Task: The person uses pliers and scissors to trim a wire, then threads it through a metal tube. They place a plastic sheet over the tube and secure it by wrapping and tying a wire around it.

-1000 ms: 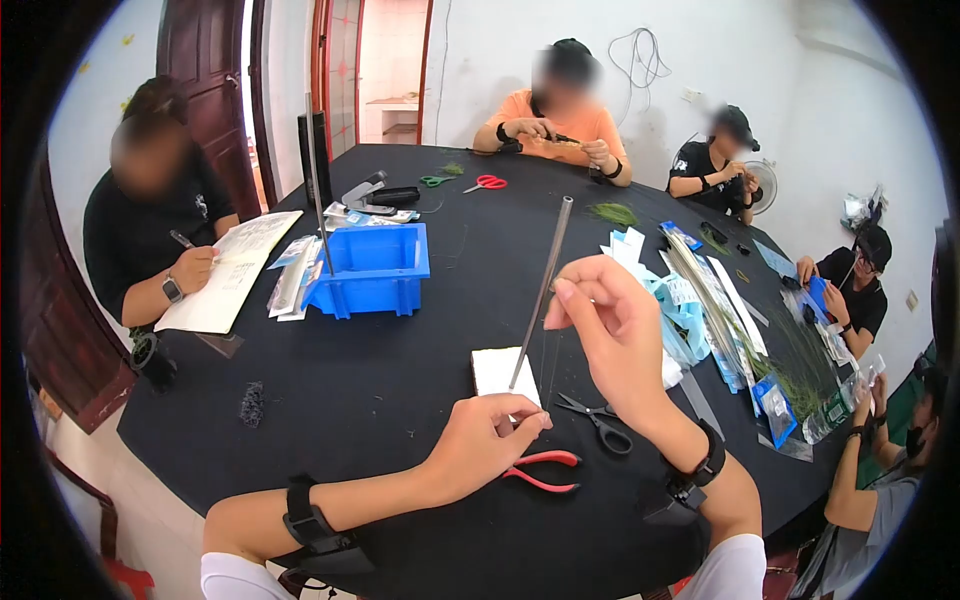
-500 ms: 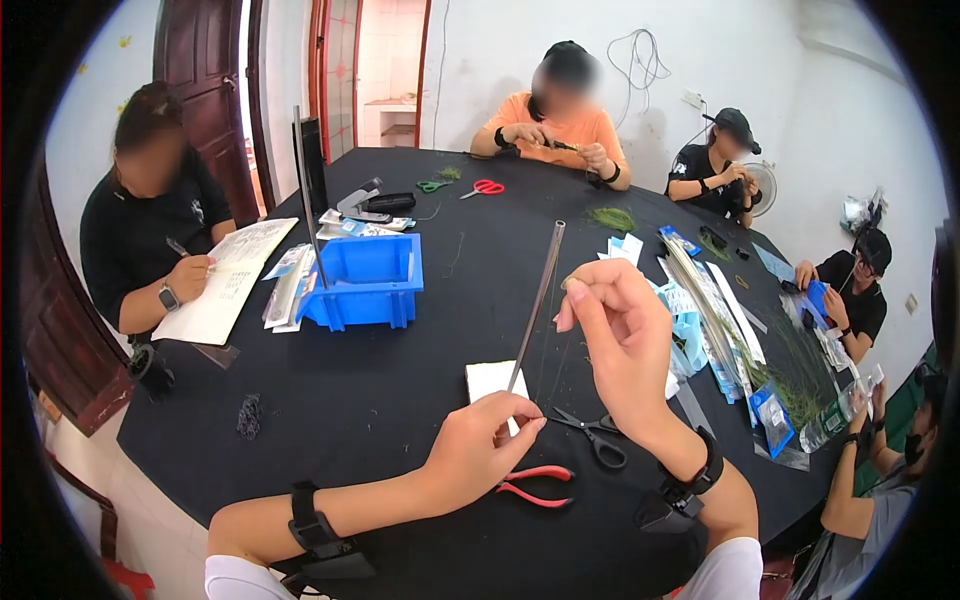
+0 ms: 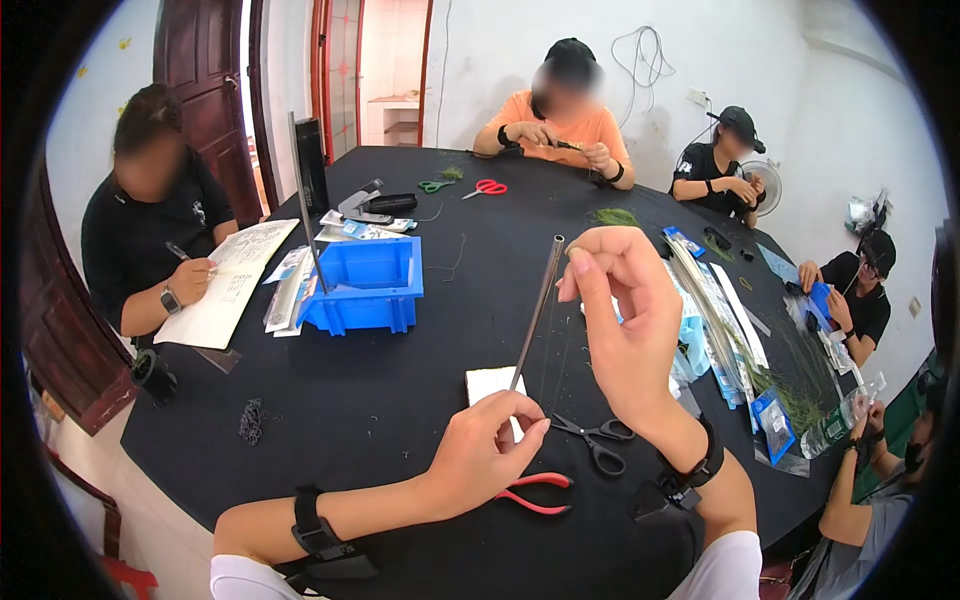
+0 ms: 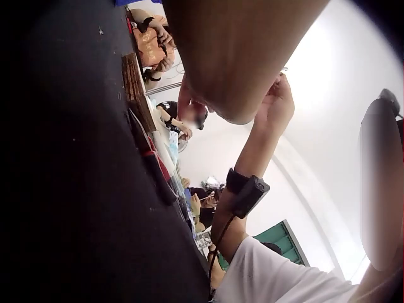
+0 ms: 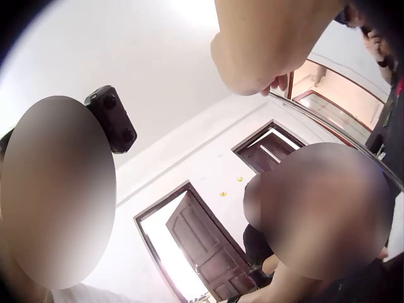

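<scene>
In the head view a slim metal rod (image 3: 537, 315) leans slightly, its foot by a white-topped block (image 3: 482, 380) whose brown side shows in the left wrist view. My right hand (image 3: 630, 320) is raised beside the rod's upper end, thumb and forefinger pinched together. Low in front of the block, my left hand (image 3: 485, 450) pinches with its thumb and forefinger. A faint thin thread (image 3: 562, 350) runs between the two sets of fingertips. Black scissors (image 3: 603, 447) and red-handled pliers (image 3: 538, 493) lie close to the left hand.
A blue bin (image 3: 362, 290) stands at left, with a second upright rod (image 3: 305, 200) by it. Packets and long strips (image 3: 715, 320) lie at right near a bottle (image 3: 835, 425). Red scissors (image 3: 487, 188) lie farther back. Several people sit around the black-covered table (image 3: 330, 430).
My right hand has risen along the rod to its upper end. My left hand has stayed low by the block, and the head view has shifted slightly.
</scene>
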A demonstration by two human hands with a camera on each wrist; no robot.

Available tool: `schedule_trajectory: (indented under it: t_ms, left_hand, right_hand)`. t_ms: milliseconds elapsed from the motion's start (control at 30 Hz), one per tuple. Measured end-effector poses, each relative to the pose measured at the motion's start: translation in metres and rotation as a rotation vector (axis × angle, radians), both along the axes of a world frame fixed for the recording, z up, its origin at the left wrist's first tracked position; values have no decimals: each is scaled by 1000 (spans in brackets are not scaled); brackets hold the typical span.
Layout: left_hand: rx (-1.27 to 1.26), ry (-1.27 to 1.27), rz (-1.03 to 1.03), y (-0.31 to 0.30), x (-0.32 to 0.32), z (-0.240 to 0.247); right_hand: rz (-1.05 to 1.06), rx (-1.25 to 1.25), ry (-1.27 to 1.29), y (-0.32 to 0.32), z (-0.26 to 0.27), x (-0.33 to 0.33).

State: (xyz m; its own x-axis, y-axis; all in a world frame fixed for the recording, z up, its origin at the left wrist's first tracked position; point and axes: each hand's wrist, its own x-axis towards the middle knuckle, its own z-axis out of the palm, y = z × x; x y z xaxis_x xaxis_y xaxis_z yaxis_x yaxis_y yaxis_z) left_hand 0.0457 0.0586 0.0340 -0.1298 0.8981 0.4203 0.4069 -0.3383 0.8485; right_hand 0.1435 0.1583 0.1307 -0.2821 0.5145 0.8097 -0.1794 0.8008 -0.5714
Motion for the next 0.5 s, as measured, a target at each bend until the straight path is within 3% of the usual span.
schedule_trajectory:
  t_ms: [500]
  left_hand:
    - [-16,-54,-39,5,1,1]
  right_hand:
    - [-54,136,-26,10,10,-6]
